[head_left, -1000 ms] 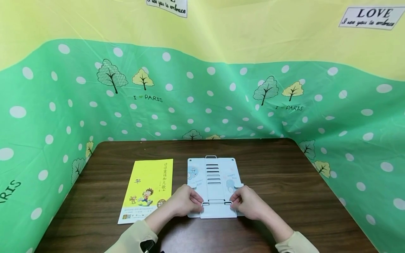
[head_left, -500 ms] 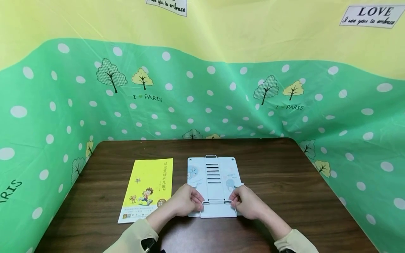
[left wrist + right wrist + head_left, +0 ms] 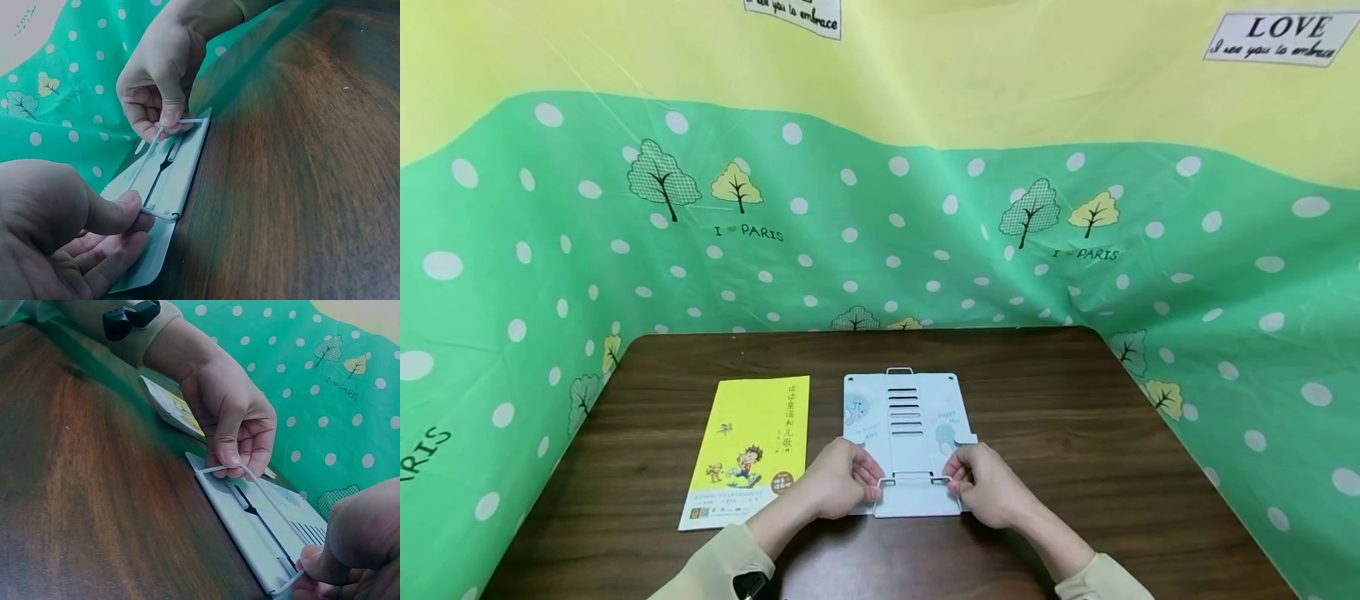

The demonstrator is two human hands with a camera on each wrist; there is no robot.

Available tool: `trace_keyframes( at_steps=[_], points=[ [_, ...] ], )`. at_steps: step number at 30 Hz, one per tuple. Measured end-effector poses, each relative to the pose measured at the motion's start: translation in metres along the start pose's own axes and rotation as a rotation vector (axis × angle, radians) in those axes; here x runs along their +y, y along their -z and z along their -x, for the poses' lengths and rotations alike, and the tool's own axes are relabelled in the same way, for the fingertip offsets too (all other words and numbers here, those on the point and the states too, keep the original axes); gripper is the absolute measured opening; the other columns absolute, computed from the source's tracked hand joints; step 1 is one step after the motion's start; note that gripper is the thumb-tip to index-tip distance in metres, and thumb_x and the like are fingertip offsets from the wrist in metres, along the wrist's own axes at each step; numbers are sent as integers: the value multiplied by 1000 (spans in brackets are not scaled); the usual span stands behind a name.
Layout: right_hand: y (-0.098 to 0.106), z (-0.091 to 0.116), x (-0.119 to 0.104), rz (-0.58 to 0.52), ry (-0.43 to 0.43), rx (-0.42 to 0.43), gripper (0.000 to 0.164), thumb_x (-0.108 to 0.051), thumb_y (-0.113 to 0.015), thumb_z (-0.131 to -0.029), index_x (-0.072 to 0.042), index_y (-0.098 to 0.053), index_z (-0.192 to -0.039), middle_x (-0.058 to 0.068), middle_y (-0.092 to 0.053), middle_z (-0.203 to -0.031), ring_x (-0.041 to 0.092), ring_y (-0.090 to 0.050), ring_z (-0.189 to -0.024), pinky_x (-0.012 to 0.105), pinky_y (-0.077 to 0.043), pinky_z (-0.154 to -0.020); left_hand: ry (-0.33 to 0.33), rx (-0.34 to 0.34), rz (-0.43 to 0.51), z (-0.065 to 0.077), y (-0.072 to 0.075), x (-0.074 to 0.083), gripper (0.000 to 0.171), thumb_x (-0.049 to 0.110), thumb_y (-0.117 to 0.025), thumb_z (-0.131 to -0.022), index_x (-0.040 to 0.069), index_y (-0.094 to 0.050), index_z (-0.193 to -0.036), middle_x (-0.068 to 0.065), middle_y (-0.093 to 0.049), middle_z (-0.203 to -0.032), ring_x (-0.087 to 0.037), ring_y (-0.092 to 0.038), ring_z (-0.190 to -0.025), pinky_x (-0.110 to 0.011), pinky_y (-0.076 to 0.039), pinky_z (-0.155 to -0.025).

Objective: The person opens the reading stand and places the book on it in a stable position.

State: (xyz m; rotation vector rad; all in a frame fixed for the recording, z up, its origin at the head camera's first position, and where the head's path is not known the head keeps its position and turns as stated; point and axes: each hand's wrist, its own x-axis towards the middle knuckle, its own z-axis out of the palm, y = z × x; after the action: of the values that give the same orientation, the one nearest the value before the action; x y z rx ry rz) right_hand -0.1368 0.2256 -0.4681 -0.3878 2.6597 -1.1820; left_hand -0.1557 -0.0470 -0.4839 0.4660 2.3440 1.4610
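Observation:
A pale blue metal book stand with cartoon prints and a column of slots lies flat on the table. My left hand pinches the left corner of its white wire bracket between thumb and fingers. At the opposite corner, my right hand grips the same wire in a like pinch. Both wrist views show the wire raised at an angle above the front edge of the stand. Curled fingers of each hand are partly hidden behind the thumbs.
Left of the stand lies a yellow children's book, its lower right part behind the left forearm. The dark wooden table meets a green and yellow patterned curtain at the back and sides. A small wire loop sticks out past the stand's far edge.

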Motion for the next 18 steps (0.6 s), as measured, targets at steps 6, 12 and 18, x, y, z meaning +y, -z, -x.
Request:
trace_keyframes(
  at_steps=[6,12,18],
  points=[
    [-2,3,2,-2,14,25,23,18,-65,-87,-5,-68,-85,0,-57,-75,13,-55,-69,24,-47,-61,-7,20,-4,3,-3,1,18,-9,-85,-78,5,-76,-86,3,-69,-73,-11,-69,-67,-24,-57,-67],
    [-5,5,4,0,51,66,24,18,-64,-85,-6,-68,-85,-3,-58,-73,10,-55,-66,24,-48,-60,-14,41,2,6,-4,3,19,-9,-86,-79,5,-76,-87,3,-69,-73,-12,-69,-66,-25,-58,-67],
    [-9,9,4,-4,68,108,27,21,-63,-82,-5,-68,-86,-3,-58,-73,9,-54,-67,24,-47,-61,-26,63,-33,8,-6,3,18,-5,-86,-81,8,-76,-87,7,-69,-74,-10,-68,-68,-25,-58,-68]
  ],
)
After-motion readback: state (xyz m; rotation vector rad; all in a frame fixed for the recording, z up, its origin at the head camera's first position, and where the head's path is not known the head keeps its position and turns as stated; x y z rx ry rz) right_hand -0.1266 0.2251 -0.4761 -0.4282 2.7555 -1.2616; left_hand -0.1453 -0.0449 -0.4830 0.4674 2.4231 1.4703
